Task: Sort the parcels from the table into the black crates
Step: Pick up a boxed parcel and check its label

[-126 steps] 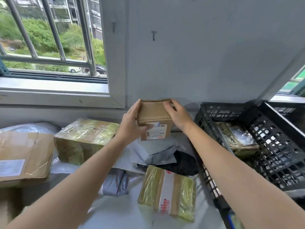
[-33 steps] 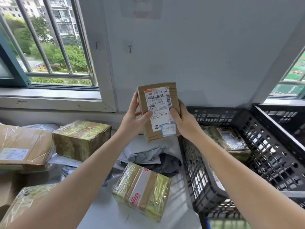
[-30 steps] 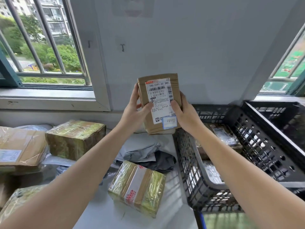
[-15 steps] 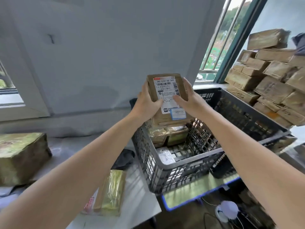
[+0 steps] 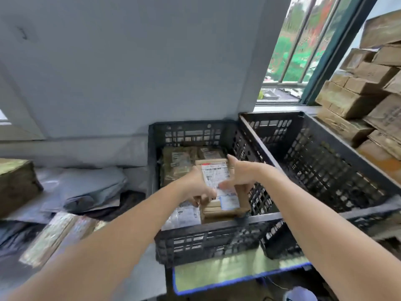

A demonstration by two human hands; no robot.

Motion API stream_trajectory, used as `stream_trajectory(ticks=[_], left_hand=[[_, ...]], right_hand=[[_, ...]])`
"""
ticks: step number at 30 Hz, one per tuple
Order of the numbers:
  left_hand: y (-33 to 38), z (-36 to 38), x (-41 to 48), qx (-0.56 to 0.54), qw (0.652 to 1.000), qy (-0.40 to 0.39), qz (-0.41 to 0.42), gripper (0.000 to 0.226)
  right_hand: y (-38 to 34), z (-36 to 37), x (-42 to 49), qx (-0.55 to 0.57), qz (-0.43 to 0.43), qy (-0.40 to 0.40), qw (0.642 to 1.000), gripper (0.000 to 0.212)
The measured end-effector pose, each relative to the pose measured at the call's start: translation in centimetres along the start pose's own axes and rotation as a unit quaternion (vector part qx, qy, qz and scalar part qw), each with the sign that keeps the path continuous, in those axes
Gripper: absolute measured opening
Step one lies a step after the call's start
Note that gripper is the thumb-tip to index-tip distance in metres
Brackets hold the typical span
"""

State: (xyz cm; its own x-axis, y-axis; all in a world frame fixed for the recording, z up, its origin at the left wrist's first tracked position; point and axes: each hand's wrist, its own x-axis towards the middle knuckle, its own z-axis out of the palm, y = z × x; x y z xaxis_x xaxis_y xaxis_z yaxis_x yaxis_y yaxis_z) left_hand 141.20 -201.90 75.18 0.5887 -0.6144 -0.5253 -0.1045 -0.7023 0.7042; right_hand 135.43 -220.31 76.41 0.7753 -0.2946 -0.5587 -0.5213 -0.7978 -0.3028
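Brown parcel (image 5: 225,205) with a white shipping label sits low inside the nearer black crate (image 5: 217,228), held between both hands just behind the crate's front wall. Motion blur hides whether its underside rests on what lies below. The left hand (image 5: 198,189) grips its left edge with curled fingers. The right hand (image 5: 240,177) clasps the right edge, thumb laid across the label.

Beyond the hands, at the back of the same crate, lie other wrapped parcels (image 5: 178,164). Just below the left hand is a flat white-labelled packet (image 5: 184,213). To the right of the right hand a second black crate (image 5: 325,161) stands against the first. Further right is a stack of cardboard boxes (image 5: 358,94) beside a window (image 5: 303,51).

Left of the left arm, the worktop (image 5: 149,276) carries grey plastic mailers (image 5: 91,187), a tape-wrapped parcel (image 5: 54,235) nearer the person, and a wrapped box (image 5: 15,183) at the far left edge.
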Motion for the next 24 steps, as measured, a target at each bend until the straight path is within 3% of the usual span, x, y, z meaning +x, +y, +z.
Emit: stream_trajectory(ticks=[2, 5, 8, 11, 13, 15, 18, 20, 24], left_hand=[[0.1, 1.7, 1.4, -0.008, 0.999, -0.042, -0.029, 0.055], [0.2, 3.4, 3.4, -0.005, 0.996, -0.062, -0.067, 0.056], [0.0, 5.4, 5.8, -0.028, 0.992, -0.067, -0.103, 0.063], [-0.1, 7.4, 8.0, -0.043, 0.992, -0.057, -0.106, 0.084], [-0.4, 8.4, 9.2, -0.06, 0.991, -0.067, -0.099, 0.08], [-0.7, 9.0, 10.0, -0.07, 0.989, -0.076, -0.106, 0.084], [-0.8, 9.2, 11.0, -0.015, 0.99, -0.088, -0.106, 0.1], [-0.8, 9.3, 11.7, 0.003, 0.99, -0.095, -0.106, 0.103], [-1.0, 9.9, 13.0, 0.093, 0.987, -0.094, -0.091, 0.123]], right_hand=[[1.3, 0.7, 1.5, -0.027, 0.006, -0.041, 0.999, 0.134], [2.8, 1.9, 3.8, -0.032, 0.029, -0.069, 0.997, 0.134], [4.1, 3.1, 5.9, -0.072, 0.034, -0.078, 0.994, 0.138], [5.5, 3.9, 7.6, -0.063, 0.046, -0.074, 0.994, 0.137], [6.1, 4.4, 8.3, -0.056, 0.057, -0.074, 0.994, 0.133], [6.5, 4.9, 8.6, -0.075, 0.063, -0.074, 0.992, 0.121], [6.4, 5.5, 8.5, -0.15, 0.031, -0.046, 0.987, 0.08], [6.0, 5.6, 8.5, -0.221, -0.002, -0.026, 0.975, 0.068], [6.0, 5.8, 9.4, -0.277, -0.043, -0.025, 0.96, 0.091]])
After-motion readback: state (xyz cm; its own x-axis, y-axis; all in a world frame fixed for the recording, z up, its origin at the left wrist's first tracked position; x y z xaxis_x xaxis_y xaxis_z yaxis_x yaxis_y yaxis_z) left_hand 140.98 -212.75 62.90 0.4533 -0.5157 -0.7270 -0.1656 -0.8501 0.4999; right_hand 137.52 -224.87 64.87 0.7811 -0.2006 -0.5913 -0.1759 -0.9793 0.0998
